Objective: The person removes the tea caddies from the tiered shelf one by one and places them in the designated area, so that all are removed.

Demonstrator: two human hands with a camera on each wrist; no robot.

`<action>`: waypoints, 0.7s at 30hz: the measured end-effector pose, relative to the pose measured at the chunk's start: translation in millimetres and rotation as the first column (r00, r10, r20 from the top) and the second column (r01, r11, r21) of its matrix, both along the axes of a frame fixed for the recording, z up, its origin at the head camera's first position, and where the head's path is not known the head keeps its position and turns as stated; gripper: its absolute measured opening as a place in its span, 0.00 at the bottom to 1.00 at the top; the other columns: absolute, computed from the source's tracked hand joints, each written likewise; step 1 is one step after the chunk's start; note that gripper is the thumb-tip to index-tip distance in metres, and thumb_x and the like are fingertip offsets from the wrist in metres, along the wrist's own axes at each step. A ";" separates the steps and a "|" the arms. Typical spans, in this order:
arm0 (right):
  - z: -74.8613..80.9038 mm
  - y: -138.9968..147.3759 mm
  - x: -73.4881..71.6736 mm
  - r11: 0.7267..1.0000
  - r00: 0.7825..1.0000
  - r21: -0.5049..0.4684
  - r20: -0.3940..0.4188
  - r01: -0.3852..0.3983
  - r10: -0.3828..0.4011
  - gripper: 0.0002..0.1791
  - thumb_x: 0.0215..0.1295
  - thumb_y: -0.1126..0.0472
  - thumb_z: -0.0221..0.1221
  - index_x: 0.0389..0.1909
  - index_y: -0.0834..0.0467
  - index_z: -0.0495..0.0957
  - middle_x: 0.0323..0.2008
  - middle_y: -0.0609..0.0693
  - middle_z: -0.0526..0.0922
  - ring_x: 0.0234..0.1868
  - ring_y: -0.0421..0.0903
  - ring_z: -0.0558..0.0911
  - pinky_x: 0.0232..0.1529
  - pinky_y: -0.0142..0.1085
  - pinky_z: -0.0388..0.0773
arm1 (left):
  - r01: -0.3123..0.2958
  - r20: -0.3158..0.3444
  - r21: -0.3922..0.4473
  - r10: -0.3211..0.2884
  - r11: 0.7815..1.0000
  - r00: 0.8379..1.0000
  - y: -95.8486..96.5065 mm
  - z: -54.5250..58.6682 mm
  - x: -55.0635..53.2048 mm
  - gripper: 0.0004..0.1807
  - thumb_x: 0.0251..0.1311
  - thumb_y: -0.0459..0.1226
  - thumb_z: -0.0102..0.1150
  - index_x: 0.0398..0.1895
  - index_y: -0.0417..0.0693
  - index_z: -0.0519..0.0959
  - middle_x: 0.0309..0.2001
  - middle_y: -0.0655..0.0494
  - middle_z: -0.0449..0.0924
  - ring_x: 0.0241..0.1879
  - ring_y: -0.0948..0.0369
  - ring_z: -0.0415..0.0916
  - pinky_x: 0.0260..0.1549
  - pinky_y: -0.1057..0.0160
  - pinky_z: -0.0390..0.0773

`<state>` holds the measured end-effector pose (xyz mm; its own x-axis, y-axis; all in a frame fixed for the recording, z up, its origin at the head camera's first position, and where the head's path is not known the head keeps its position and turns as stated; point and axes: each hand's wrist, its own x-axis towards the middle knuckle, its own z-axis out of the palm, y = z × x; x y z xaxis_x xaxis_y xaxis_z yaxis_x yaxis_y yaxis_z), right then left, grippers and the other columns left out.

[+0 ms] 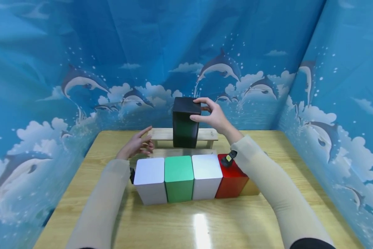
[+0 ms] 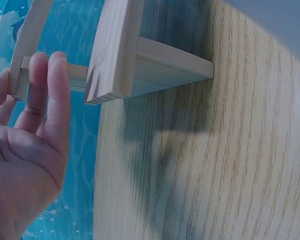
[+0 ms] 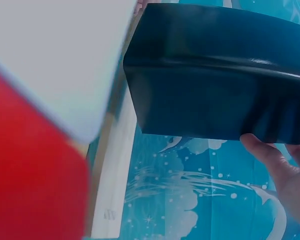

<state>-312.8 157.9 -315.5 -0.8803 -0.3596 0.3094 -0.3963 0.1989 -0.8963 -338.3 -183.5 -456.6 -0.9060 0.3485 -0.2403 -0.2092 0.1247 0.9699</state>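
With my right hand (image 1: 216,117) I grip a tall black box (image 1: 185,129) near its upper right corner, thumb on the front face. The box is upright; in the head view it overlaps the upper plank of a wooden two-step rack (image 1: 163,134), its lower end close over the lower plank. In the right wrist view, fingertips (image 3: 252,142) press the side of the black box (image 3: 215,100). My left hand (image 1: 135,145) is at the rack's left end, one finger reaching to the upper plank, the others loosely bent. The left wrist view shows these fingers (image 2: 58,95) beside the rack (image 2: 110,75).
A row of boxes stands before the rack: a white box (image 1: 150,181), a green box (image 1: 179,180), another white box (image 1: 206,178), a red box (image 1: 228,185) and a gold box (image 1: 250,188). A dolphin-print backdrop (image 1: 161,52) encloses the wooden table (image 1: 161,228).
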 end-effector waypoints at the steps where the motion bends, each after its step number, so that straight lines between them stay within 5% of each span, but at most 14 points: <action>1: -0.5 1.3 1.4 1.000 1.000 -0.003 -0.003 0.001 -0.001 0.28 0.56 0.56 0.66 0.58 0.51 0.70 0.61 0.47 0.64 0.56 0.51 0.69 0.48 0.47 0.76 | 0.005 -0.006 -0.003 -0.005 1.000 1.000 0.0 0.3 0.3 0.30 0.70 0.46 0.42 0.73 0.70 0.47 0.37 0.41 0.75 0.32 0.52 0.78 0.35 0.48 0.80; 21: 3.7 41.9 21.8 0.991 0.994 -0.087 -0.023 0.104 -0.107 0.30 0.53 0.56 0.68 0.58 0.53 0.71 0.63 0.47 0.61 0.58 0.51 0.68 0.45 0.42 0.78 | -0.007 0.002 -0.013 0.008 1.000 1.000 1.6 0.6 0.9 0.30 0.69 0.48 0.43 0.72 0.73 0.47 0.39 0.39 0.75 0.34 0.50 0.78 0.36 0.48 0.80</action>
<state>-290.9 199.8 -311.8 -0.9027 -0.2362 0.3596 -0.4017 0.1635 -0.9011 -337.4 -181.9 -456.0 -0.9081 0.3385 -0.2465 -0.2120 0.1358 0.9678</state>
